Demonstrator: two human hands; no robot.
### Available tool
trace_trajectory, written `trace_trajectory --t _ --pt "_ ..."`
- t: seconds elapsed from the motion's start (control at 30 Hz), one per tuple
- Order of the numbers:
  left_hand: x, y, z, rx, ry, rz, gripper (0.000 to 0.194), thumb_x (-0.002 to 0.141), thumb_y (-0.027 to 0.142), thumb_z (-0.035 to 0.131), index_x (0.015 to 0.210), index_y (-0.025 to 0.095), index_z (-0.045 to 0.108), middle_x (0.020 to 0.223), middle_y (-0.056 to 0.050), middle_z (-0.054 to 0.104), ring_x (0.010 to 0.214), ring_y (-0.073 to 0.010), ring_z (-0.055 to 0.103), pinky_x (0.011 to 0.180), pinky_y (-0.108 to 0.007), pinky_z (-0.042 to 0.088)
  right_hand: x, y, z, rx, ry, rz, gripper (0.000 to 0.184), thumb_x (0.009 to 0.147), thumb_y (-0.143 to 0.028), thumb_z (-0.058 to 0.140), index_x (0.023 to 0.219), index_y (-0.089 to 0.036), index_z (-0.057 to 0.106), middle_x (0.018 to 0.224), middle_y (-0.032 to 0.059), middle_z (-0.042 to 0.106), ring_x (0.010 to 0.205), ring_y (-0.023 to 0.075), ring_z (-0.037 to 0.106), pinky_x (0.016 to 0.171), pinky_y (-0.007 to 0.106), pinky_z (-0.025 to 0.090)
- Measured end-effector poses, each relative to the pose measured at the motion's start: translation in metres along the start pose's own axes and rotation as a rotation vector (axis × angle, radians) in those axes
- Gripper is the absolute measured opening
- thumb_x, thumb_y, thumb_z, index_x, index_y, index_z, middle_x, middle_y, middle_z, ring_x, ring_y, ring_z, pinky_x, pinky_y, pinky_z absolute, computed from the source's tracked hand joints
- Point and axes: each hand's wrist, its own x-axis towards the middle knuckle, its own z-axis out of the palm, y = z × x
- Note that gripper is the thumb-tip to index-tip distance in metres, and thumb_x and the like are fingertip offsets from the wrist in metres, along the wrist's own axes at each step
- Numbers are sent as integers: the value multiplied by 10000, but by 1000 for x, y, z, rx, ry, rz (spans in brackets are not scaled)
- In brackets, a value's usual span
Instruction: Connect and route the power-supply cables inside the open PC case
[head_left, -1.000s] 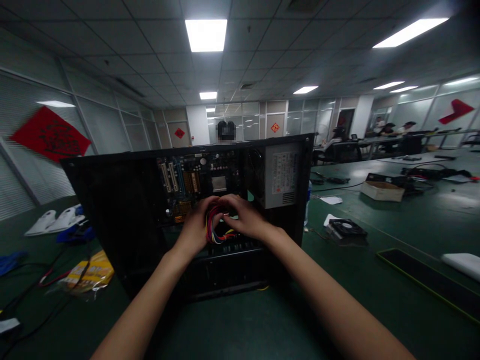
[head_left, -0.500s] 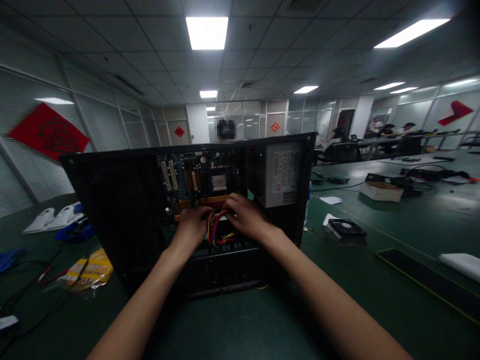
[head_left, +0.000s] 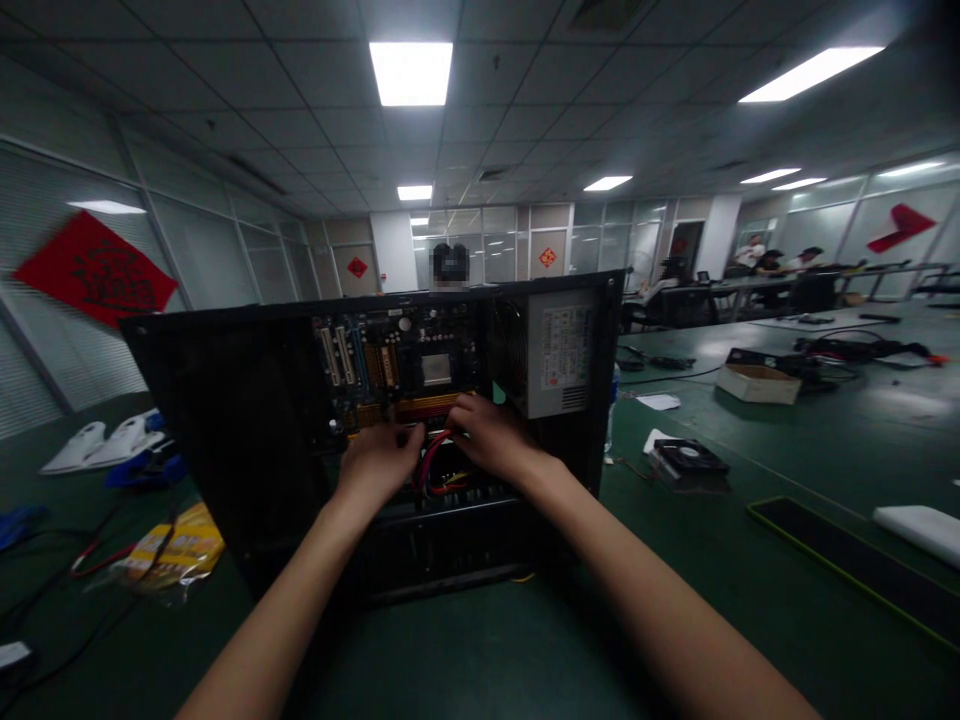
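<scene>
A black computer case point(head_left: 367, 298) stands on its side edge before me, its open side facing me. Inside are the motherboard point(head_left: 401, 345) and, at the upper right, a silver power supply point(head_left: 559, 355). My right hand point(head_left: 491, 437) is closed round a bundle of red and yellow power cables point(head_left: 429, 470) below the motherboard's middle. Just left of the bundle, my left hand point(head_left: 381, 462) has its fingers curled in at the board's lower edge; its fingertips, and whatever they pinch, are hidden.
The green table point(head_left: 465, 650) carries a cooling fan point(head_left: 690, 458), a small open box point(head_left: 757, 383) and a black mat point(head_left: 847, 560) on the right. Left of the case lie a yellow packet point(head_left: 180, 545), blue items point(head_left: 142, 468) and loose black cables. Several people sit farther back.
My left hand has shifted slightly left and turned, its fingers reaching lower beside the cables. My right hand stays by the bundle. The yellow wires between the hands show less now.
</scene>
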Motion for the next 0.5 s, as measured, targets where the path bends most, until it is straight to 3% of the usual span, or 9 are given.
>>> trace_trajectory --t 0.13,0.3,0.5 --pt "-3 -1 2 6 -127 28 389 877 451 456 740 235 749 779 -90 745 764 -256 685 670 -318 448 -1 0 3 -86 -75 -28 114 907 -187 531 905 -167 643 989 75 625 918 187 575 704 274 399" --pt "-3 -7 8 8 -163 42 363 870 445 470 745 262 757 779 -74 747 755 -238 679 622 -291 405 -3 3 10 -132 -168 -6 162 905 -181 504 911 -160 664 978 85 646 832 181 612 639 271 390" --pt "-5 -2 6 4 -201 84 299 841 393 516 756 254 767 732 -63 739 704 -216 663 608 -280 385 -4 2 10 -136 -175 -17 185 901 -189 495 911 -161 677 966 87 660 827 191 622 625 277 388"
